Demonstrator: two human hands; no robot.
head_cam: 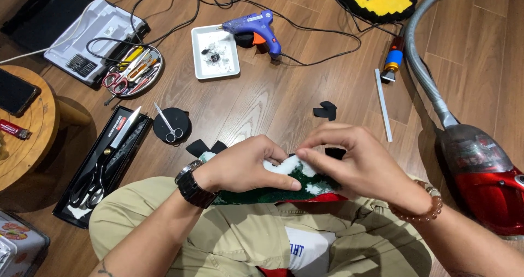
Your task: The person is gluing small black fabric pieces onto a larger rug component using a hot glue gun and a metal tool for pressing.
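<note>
A tufted piece (pixel 297 180) in green, white and red lies across my lap. My left hand (pixel 248 165), with a black watch on the wrist, grips its left part, thumb along the green pile. My right hand (pixel 355 159), with a bead bracelet, pinches the white area at the top middle. A small black felt scrap (pixel 335 152) shows just behind my right fingers.
On the wooden floor lie a blue glue gun (pixel 255 28) beside a white tray (pixel 214 51), small scissors on a black disc (pixel 172 125), large shears in a black case (pixel 101 165), black felt cut-outs (pixel 326 110), a white stick (pixel 383 105), a red vacuum (pixel 483 173) and a tool plate (pixel 131 72).
</note>
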